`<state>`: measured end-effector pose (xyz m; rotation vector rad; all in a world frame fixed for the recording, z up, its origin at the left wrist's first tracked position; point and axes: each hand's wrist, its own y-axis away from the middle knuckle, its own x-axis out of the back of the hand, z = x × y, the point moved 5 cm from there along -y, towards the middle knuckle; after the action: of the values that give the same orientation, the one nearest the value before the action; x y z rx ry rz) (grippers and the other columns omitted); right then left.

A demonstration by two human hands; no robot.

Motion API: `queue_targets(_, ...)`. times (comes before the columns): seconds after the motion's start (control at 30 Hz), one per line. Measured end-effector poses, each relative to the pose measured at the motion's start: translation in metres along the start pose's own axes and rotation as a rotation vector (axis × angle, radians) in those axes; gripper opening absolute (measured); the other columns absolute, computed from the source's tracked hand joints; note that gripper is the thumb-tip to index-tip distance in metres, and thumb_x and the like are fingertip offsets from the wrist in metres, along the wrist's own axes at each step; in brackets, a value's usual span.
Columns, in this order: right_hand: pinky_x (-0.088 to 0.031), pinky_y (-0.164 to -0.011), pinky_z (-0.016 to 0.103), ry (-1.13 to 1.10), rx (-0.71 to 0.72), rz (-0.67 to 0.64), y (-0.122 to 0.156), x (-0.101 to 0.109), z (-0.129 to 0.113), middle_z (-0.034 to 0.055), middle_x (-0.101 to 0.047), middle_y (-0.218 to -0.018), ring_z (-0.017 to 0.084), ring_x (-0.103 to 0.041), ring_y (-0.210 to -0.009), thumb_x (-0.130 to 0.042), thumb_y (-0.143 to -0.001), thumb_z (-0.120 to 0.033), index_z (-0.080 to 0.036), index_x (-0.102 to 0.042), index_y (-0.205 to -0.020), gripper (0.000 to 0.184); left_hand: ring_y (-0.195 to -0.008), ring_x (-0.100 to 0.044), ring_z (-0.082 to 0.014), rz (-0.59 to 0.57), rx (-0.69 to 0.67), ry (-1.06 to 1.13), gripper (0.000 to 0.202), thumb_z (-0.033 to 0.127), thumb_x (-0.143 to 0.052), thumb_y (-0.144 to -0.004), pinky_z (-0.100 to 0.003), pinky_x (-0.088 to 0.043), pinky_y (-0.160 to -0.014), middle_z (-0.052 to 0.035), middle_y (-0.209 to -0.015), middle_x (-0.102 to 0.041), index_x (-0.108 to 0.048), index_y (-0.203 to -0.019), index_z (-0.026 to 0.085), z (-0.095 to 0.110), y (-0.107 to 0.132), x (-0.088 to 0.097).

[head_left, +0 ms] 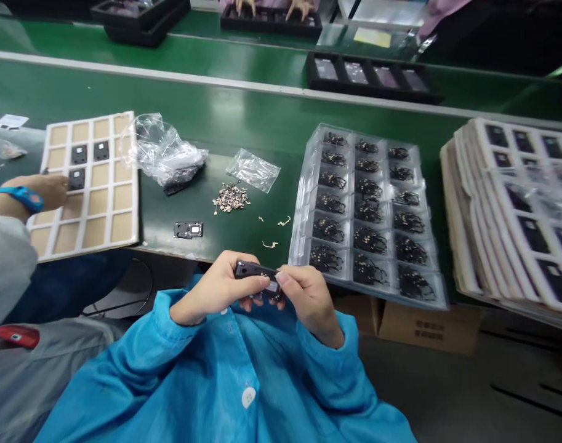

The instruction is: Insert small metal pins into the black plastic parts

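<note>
Hands together, left hand (216,289) and right hand (308,301) clamped on small black module (257,274), held just off near edge of table (225,117). Clear blister tray (300,215) near right, every pocket full of dark coiled parts (331,229). Co-worker's hand (43,192) at left by beige grid board (122,197): three black plates (100,151) seated, most cells bare.

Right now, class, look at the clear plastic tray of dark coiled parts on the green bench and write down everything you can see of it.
The clear moulded plastic tray lies at a slight angle on the green bench. It has three columns of six pockets, each holding a tangle of dark coiled parts with pale flecks. The person's right hand is beside its near edge; contact cannot be told.
</note>
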<state>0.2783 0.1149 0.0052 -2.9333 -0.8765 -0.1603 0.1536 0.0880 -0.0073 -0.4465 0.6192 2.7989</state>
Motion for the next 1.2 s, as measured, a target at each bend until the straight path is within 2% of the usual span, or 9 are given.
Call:
queue_targets(0.13, -0.034, -0.033, 0.016, -0.035, -0.071, -0.022, -0.003, -0.005, 0.007, -0.0016, -0.056, -0.043, 0.008, -0.047, -0.032, -0.048, -0.084, -0.032, -0.018, -0.052, -0.052, 0.035, -0.039, -0.053, -0.0083, 0.029, 0.031, -0.009, 0.037, 0.039, -0.083, -0.061, -0.015, -0.042, -0.036, 0.0010, -0.050, -0.060, -0.057, -0.061, 0.013, -0.004, -0.001, 0.003)
queue_targets(0.3, -0.031, -0.030, 0.016, 0.014, -0.047, 0.099, -0.002, -0.005, 0.012, -0.0022, -0.054, -0.041, 0.008, -0.045, -0.029, -0.049, -0.084, -0.031, -0.019, -0.050, -0.052, 0.035, -0.042, -0.055, -0.0090, 0.007, -0.012, 0.065, 0.042, 0.051, -0.079, -0.065, -0.018, -0.045, -0.042, -0.0024, -0.055, -0.064, -0.064, -0.066, 0.011, -0.012, -0.002, 0.006)
queue_targets(0.4, -0.032, -0.031, 0.016, 0.046, 0.000, 0.150, -0.003, -0.004, 0.013, -0.0019, -0.054, -0.041, 0.008, -0.046, -0.030, -0.048, -0.085, -0.029, -0.019, -0.050, -0.051, 0.036, -0.039, -0.053, -0.0081, 0.040, -0.031, 0.040, 0.048, 0.056, -0.075, -0.067, -0.018, -0.043, -0.042, -0.0042, -0.051, -0.063, -0.063, -0.059, 0.010, -0.019, 0.000, 0.008)
queue_targets(0.47, -0.033, -0.033, 0.016, 0.051, 0.014, 0.126, -0.006, -0.005, 0.013, -0.0018, -0.054, -0.041, 0.008, -0.047, -0.031, -0.048, -0.085, -0.029, -0.018, -0.050, -0.051, 0.036, -0.039, -0.052, -0.0082, 0.086, -0.030, 0.017, 0.050, 0.058, -0.074, -0.068, -0.017, -0.042, -0.041, -0.0039, -0.049, -0.062, -0.062, -0.057, 0.011, -0.022, 0.001, 0.011)
queue_targets(0.57, -0.035, -0.037, 0.017, 0.035, -0.005, 0.006, -0.012, -0.009, 0.016, -0.0014, -0.054, -0.043, 0.008, -0.049, -0.035, -0.049, -0.085, -0.030, -0.018, -0.052, -0.052, 0.036, -0.037, -0.050, -0.0078, 0.138, -0.035, -0.002, 0.051, 0.060, -0.074, -0.066, -0.017, -0.040, -0.039, -0.0024, -0.047, -0.060, -0.060, -0.056, 0.012, -0.024, 0.003, 0.014)
queue_targets(0.7, -0.034, -0.036, 0.017, -0.055, -0.068, -0.154, -0.017, -0.018, 0.024, -0.0004, -0.056, -0.045, 0.008, -0.047, -0.035, -0.050, -0.087, -0.033, -0.017, -0.053, -0.054, 0.037, -0.038, -0.047, -0.0074, 0.124, -0.037, -0.035, 0.053, 0.063, -0.074, -0.064, -0.018, -0.039, -0.038, -0.0019, -0.048, -0.058, -0.060, -0.056, 0.013, -0.024, 0.002, 0.016)
queue_targets(0.8, -0.032, -0.034, 0.017, -0.104, -0.096, -0.129, -0.018, -0.020, 0.031, -0.0005, -0.054, -0.043, 0.008, -0.044, -0.033, -0.051, -0.089, -0.038, -0.017, -0.051, -0.054, 0.040, -0.041, -0.049, -0.0081, 0.119, -0.051, -0.039, 0.056, 0.068, -0.071, -0.065, -0.019, -0.041, -0.040, -0.0032, -0.054, -0.061, -0.061, -0.059, 0.012, -0.026, 0.001, 0.019)
queue_targets(0.97, -0.037, -0.036, 0.018, -0.080, -0.128, -0.069, -0.017, -0.024, 0.043, -0.0006, -0.051, -0.041, 0.010, -0.047, -0.035, -0.054, -0.090, -0.046, -0.018, -0.050, -0.054, 0.046, -0.047, -0.053, -0.0093, 0.151, -0.047, -0.007, 0.054, 0.065, -0.073, -0.066, -0.020, -0.044, -0.046, -0.0047, -0.061, -0.064, -0.066, -0.068, 0.011, -0.033, 0.001, 0.023)
queue_targets(1.2, -0.043, -0.041, 0.020, -0.133, -0.137, -0.095, -0.025, -0.035, 0.054, 0.0018, -0.058, -0.052, 0.012, -0.053, -0.042, -0.054, -0.089, -0.058, -0.017, -0.058, -0.065, 0.048, -0.042, -0.048, -0.0070, 0.278, -0.067, -0.037, 0.054, 0.064, -0.071, -0.069, -0.018, -0.038, -0.040, -0.0022, -0.054, -0.058, -0.062, -0.066, 0.010, -0.037, -0.001, 0.040)
